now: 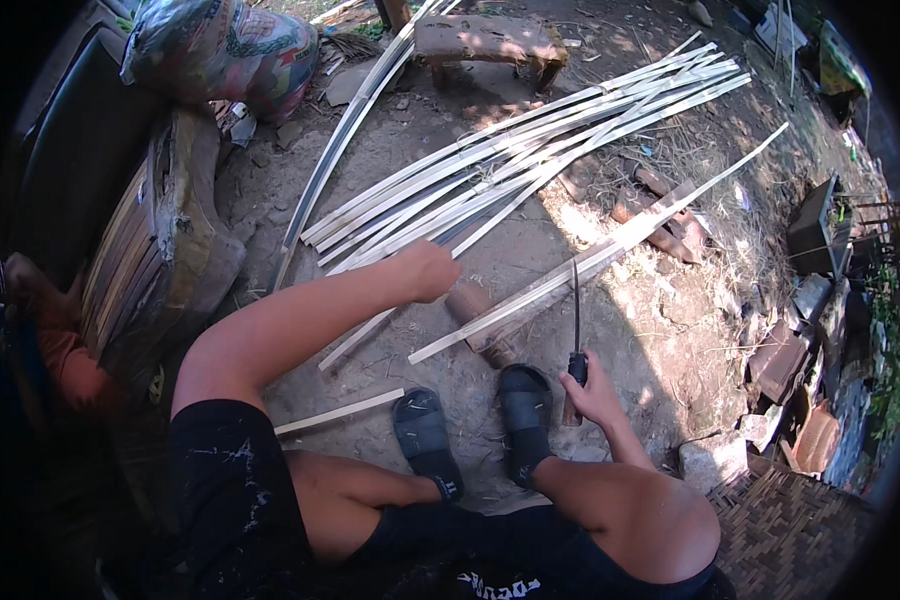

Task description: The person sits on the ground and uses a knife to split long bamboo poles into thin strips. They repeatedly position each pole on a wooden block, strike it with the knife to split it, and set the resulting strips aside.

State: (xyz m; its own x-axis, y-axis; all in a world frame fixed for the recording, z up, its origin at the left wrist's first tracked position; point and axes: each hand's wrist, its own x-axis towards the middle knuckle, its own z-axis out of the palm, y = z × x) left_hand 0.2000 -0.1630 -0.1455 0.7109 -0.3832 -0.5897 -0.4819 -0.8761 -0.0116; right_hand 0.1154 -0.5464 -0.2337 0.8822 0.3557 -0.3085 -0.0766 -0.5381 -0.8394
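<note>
My right hand (596,390) is closed round the dark handle of a long knife (576,310). Its narrow blade points away from me, with the tip close to a pale split-bamboo strip (530,302). That strip lies slantwise across a brown log piece (485,325) in front of my feet. My left hand (428,271) is a closed fist above the near ends of a loose bundle of bamboo strips (490,160). One strip (355,340) passes beneath my left forearm and fist; whether the fingers hold it is hidden.
A low wooden bench (490,42) stands at the far side, near a stuffed sack (225,50). Longer strips (345,130) curve away at left. Another person's arm (45,290) shows at the left edge. Bricks and rubble (780,360) lie right, beside a woven mat (790,530).
</note>
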